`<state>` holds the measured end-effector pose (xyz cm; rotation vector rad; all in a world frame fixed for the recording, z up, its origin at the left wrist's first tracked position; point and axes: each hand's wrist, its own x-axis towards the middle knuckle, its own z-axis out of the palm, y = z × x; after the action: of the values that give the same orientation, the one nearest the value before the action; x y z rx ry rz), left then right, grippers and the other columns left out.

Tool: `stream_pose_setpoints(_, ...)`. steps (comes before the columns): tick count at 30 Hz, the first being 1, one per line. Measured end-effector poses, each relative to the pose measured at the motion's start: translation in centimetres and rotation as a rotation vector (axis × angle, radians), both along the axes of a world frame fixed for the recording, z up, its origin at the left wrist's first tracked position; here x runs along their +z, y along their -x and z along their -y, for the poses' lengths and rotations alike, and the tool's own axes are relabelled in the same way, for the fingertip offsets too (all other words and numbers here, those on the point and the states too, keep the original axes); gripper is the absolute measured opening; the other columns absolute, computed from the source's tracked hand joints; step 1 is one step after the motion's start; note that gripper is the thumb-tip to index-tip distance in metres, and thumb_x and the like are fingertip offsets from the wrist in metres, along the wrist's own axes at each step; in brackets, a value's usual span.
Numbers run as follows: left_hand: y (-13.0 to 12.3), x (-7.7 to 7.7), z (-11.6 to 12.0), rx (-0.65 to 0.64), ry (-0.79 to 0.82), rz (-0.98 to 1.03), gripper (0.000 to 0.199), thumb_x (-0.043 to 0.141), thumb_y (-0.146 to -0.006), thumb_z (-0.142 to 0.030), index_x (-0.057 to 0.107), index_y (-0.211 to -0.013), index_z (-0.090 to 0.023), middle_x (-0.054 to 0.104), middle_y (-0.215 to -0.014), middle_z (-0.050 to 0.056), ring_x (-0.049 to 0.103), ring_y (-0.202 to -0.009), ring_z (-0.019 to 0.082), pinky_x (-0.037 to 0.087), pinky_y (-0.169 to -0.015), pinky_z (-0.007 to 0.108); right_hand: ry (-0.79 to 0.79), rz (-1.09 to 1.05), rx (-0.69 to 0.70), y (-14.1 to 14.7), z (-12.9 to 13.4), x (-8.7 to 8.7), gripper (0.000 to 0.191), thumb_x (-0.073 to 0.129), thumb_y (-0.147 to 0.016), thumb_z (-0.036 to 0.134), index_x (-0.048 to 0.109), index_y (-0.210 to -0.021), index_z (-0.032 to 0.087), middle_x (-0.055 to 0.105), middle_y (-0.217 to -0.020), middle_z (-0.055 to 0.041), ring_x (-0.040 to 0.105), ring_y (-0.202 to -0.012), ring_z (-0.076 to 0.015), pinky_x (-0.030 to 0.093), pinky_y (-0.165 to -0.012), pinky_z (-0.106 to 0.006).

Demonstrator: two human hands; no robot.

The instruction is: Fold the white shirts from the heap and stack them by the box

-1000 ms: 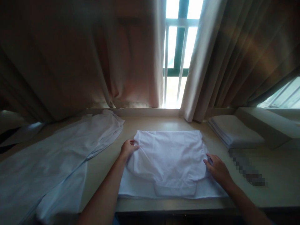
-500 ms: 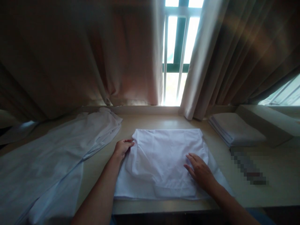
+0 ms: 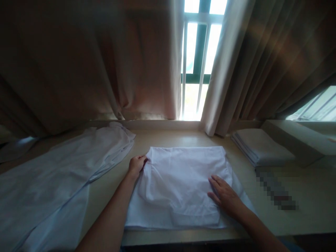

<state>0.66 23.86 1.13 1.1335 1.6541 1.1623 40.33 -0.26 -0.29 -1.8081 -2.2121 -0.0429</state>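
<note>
Pressing down: right hand (image 3: 225,196) lies flat and open, fingers spread, on the right part of the folded white cloth (image 3: 181,185).
Left hand: left hand (image 3: 136,164) is at the cloth's upper left corner, fingers curled onto the edge; whether it pinches the fabric I cannot tell.
Cloth spot: it sits on the desk (image 3: 301,189), its near edge almost at the desk's front rim, roughly below the window gap.
Cloth edges: far edge straight and free; right side has a lower layer peeking out under the right wrist.
Open room: bare desk beyond the cloth up to the sill, and a bare strip to its left.
Left of the cloth: loose white garment (image 3: 60,178), spread long, apart from it.
Right of the cloth: stack of folded whites (image 3: 259,147), well apart, with bare desk between.
Behind the cloth: brown curtains (image 3: 86,66) parted, a barred window (image 3: 196,59) glowing bright; the room itself is dim.
</note>
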Motion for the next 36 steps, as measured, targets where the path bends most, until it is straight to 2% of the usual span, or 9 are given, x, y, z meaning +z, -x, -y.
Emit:
stream_pose_setpoints(5, -0.7, -0.8, -2.0, 0.035, -0.061, 0.016, 0.046, 0.08, -0.047, -0.04, 0.067, -0.082, -0.013, 0.068, -0.071, 0.004, 0.06, -0.06, 0.014, 0.046, -0.057, 0.024, 0.006, -0.003, 0.016, -0.1, -0.2, -0.2, 0.051, 0.054, -0.089, 0.038, 0.047, -0.135, 0.017, 0.047, -0.14, -0.0163, 0.044, -0.129, -0.0301, 0.039, -0.106, -0.049)
stream_pose_setpoints(11, -0.4, -1.7, -2.2, 0.052, -0.025, 0.047, 0.052, 0.084, -0.039, -0.035, 0.065, -0.083, -0.013, 0.068, -0.069, 0.004, 0.06, -0.058, 0.014, 0.047, -0.057, 0.026, -0.001, -0.032, 0.001, 0.3, -0.8, 0.4, 0.048, 0.056, -0.088, 0.037, 0.051, -0.131, 0.018, 0.05, -0.137, -0.0161, 0.046, -0.127, -0.0301, 0.04, -0.105, -0.049)
stream_pose_setpoints(19, -0.7, -1.3, -1.8, 0.039, -0.004, 0.182, 0.05, 0.08, -0.043, -0.026, 0.062, -0.088, -0.015, 0.067, -0.066, 0.002, 0.062, -0.058, 0.016, 0.048, -0.057, 0.027, 0.012, -0.056, -0.005, 0.3, -0.9, 0.9, 0.047, 0.058, -0.087, 0.037, 0.052, -0.13, 0.019, 0.051, -0.135, -0.0152, 0.047, -0.126, -0.029, 0.04, -0.105, -0.047)
stream_pose_setpoints(26, -0.9, -0.2, -1.6, -0.039, 0.025, 0.266, 0.049, 0.075, -0.05, -0.021, 0.061, -0.096, -0.014, 0.067, -0.07, 0.004, 0.063, -0.061, 0.016, 0.05, -0.059, 0.027, 0.024, -0.044, 0.003, 0.3, -0.8, 1.3, 0.047, 0.056, -0.088, 0.038, 0.051, -0.13, 0.018, 0.05, -0.136, -0.0158, 0.047, -0.126, -0.0293, 0.041, -0.105, -0.047)
stream_pose_setpoints(32, -1.6, 0.2, -1.6, -0.122, 0.043, 0.164, 0.035, 0.069, -0.054, -0.021, 0.064, -0.088, -0.013, 0.069, -0.075, 0.006, 0.064, -0.066, 0.018, 0.05, -0.064, 0.029, 0.014, -0.034, 0.008, 0.1, -0.8, 0.8, 0.047, 0.056, -0.088, 0.038, 0.051, -0.13, 0.018, 0.05, -0.136, -0.016, 0.048, -0.126, -0.0299, 0.041, -0.104, -0.048)
stream_pose_setpoints(36, -1.5, 0.3, -2.1, -0.024, 0.006, -0.038, 0.028, 0.071, -0.054, -0.024, 0.061, -0.078, -0.016, 0.068, -0.076, 0.006, 0.064, -0.078, 0.021, 0.047, -0.069, 0.028, -0.045, -0.057, -0.01, 0.4, -1.0, 0.7, 0.048, 0.055, -0.089, 0.039, 0.049, -0.133, 0.018, 0.05, -0.137, -0.0156, 0.045, -0.128, -0.0299, 0.04, -0.105, -0.049)
